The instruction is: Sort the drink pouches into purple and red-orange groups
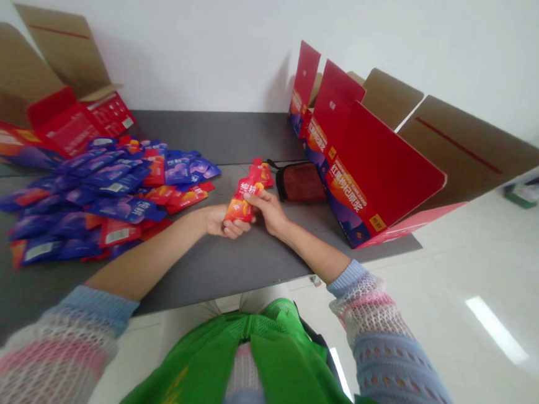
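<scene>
A red and orange spouted pouch (240,207) with white lettering is held in front of me over the table. My left hand (221,220) is closed around its lower left side, palm beneath. My right hand (270,209) grips the pouch's right side, the thumb lying on its printed face. Just behind it, a second red pouch (265,175) shows in part; I cannot tell whether it is held or lies on the table. Left of my hands spreads a heap of purple pouches (108,177) mixed with red ones, close to my left forearm.
Open red and purple cartons (347,164) stand in a row on the right, flaps raised. More open cartons (65,124) are at the left behind the heap. A dark reddish zip bag (303,183) lies beside the right cartons. The grey table (241,265) ends near my body.
</scene>
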`<action>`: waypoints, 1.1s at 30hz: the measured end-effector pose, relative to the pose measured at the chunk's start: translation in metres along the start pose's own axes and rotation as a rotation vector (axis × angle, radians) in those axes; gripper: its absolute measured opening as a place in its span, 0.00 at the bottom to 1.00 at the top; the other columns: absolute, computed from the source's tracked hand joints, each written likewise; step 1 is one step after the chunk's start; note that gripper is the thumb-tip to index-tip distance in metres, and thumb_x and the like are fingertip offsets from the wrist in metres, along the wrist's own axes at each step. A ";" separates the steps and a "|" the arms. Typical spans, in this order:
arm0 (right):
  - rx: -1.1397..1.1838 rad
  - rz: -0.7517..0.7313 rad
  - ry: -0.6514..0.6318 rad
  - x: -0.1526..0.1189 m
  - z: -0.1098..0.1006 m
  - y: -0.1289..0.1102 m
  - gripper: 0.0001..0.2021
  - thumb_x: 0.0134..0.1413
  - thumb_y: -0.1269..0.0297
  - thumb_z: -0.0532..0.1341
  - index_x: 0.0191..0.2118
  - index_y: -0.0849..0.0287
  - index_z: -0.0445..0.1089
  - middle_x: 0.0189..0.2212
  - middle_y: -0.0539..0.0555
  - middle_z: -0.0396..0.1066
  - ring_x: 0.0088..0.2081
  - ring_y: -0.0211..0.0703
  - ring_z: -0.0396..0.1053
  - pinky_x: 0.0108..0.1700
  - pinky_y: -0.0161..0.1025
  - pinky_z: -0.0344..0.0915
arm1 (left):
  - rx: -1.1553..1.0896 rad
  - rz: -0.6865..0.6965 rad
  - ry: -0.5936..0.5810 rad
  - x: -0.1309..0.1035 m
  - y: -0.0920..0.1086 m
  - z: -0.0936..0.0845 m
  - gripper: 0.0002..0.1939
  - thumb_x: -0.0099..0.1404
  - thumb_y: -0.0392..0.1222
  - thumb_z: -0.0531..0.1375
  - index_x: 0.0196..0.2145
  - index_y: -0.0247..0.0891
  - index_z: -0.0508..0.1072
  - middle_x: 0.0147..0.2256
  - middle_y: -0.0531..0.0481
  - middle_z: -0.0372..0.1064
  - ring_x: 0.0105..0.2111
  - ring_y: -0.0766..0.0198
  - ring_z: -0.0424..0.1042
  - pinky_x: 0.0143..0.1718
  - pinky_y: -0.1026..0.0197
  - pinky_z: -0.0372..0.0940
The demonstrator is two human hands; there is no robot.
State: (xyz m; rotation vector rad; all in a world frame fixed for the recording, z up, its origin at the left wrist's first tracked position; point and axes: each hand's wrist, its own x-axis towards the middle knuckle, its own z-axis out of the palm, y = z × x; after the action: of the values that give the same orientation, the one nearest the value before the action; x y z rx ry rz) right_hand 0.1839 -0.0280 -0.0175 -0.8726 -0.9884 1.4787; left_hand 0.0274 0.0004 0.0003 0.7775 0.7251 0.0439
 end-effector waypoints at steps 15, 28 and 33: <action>-0.124 -0.135 0.140 0.010 -0.006 0.015 0.19 0.34 0.49 0.75 0.29 0.59 0.76 0.29 0.50 0.77 0.31 0.38 0.70 0.41 0.38 0.68 | 0.651 0.950 0.705 0.013 -0.025 -0.022 0.16 0.56 0.48 0.67 0.37 0.34 0.73 0.32 0.47 0.76 0.32 0.60 0.74 0.37 0.60 0.67; -0.435 -0.301 0.080 0.010 0.001 0.004 0.16 0.45 0.48 0.71 0.31 0.57 0.76 0.33 0.53 0.76 0.36 0.43 0.72 0.41 0.38 0.69 | 0.622 0.976 0.790 0.019 -0.041 -0.014 0.19 0.55 0.53 0.68 0.20 0.36 0.70 0.23 0.49 0.72 0.24 0.63 0.68 0.29 0.61 0.62; -0.404 -0.227 0.215 0.016 0.004 0.003 0.25 0.44 0.42 0.69 0.19 0.57 0.62 0.19 0.47 0.63 0.24 0.34 0.61 0.26 0.33 0.58 | 0.518 0.876 0.587 0.015 -0.037 -0.012 0.21 0.52 0.57 0.70 0.25 0.34 0.75 0.25 0.48 0.75 0.25 0.63 0.70 0.29 0.62 0.63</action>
State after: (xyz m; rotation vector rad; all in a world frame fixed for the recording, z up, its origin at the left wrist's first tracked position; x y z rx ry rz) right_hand 0.1775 -0.0128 -0.0187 -1.1392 -1.1994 0.9854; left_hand 0.0232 -0.0145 -0.0386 1.5717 0.9064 0.9381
